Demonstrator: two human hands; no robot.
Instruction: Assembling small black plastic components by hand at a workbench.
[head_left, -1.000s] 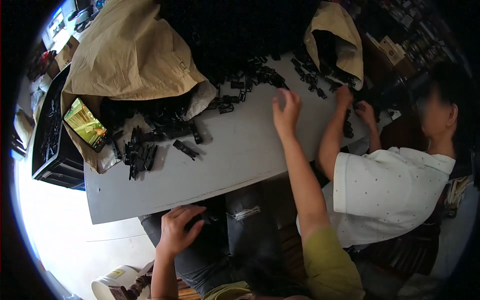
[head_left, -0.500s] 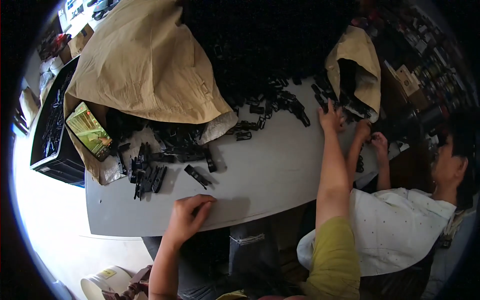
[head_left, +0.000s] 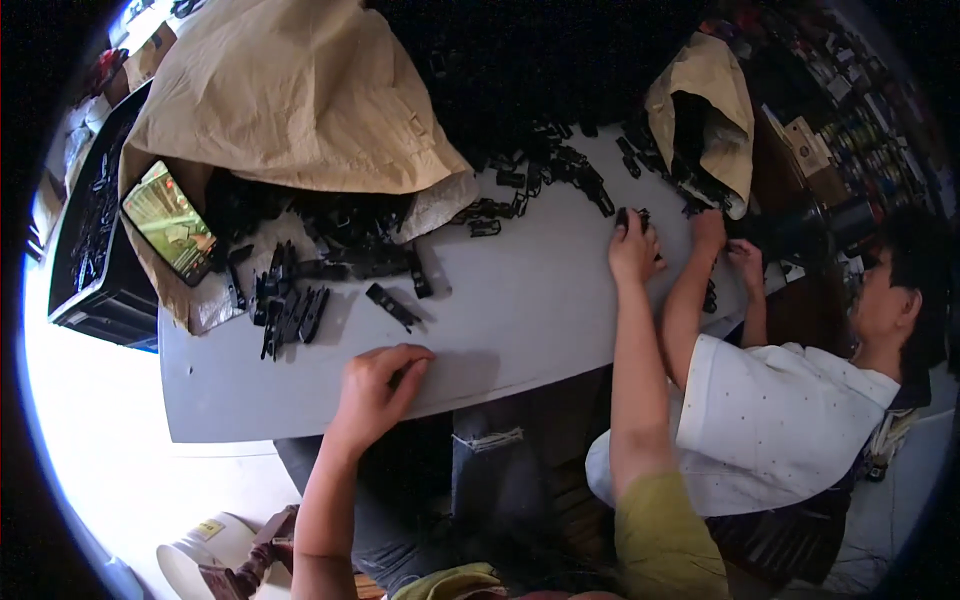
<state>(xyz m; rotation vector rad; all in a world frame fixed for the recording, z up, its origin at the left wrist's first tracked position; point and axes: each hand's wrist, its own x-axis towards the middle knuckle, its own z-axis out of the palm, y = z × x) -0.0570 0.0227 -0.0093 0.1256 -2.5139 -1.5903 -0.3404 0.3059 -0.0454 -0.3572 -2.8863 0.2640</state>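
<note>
My left hand (head_left: 378,388) rests at the near edge of the grey table, fingers curled and thumb drawn in, with nothing visible in it. Just beyond it lies a single black plastic clip (head_left: 393,307). Several similar clips (head_left: 290,312) are bunched to its left, in front of an open brown paper sack (head_left: 290,110) with black pieces spilling from its mouth. Farther right, my right hand (head_left: 632,255) is closed around black plastic pieces (head_left: 625,218), whose ends show at the fingertips. Loose black parts (head_left: 580,180) are scattered beyond that hand.
A phone (head_left: 170,225) with a lit screen leans at the sack's mouth. A black crate (head_left: 95,270) of dark parts stands at the left. At the right, a co-worker in a white shirt (head_left: 770,420) has both hands near a smaller paper sack (head_left: 735,140). A white bucket (head_left: 205,550) is below.
My right hand has drawn back from the parts by the smaller sack, now holding black pieces. My left hand keeps its place at the table edge. The whole view has shifted slightly.
</note>
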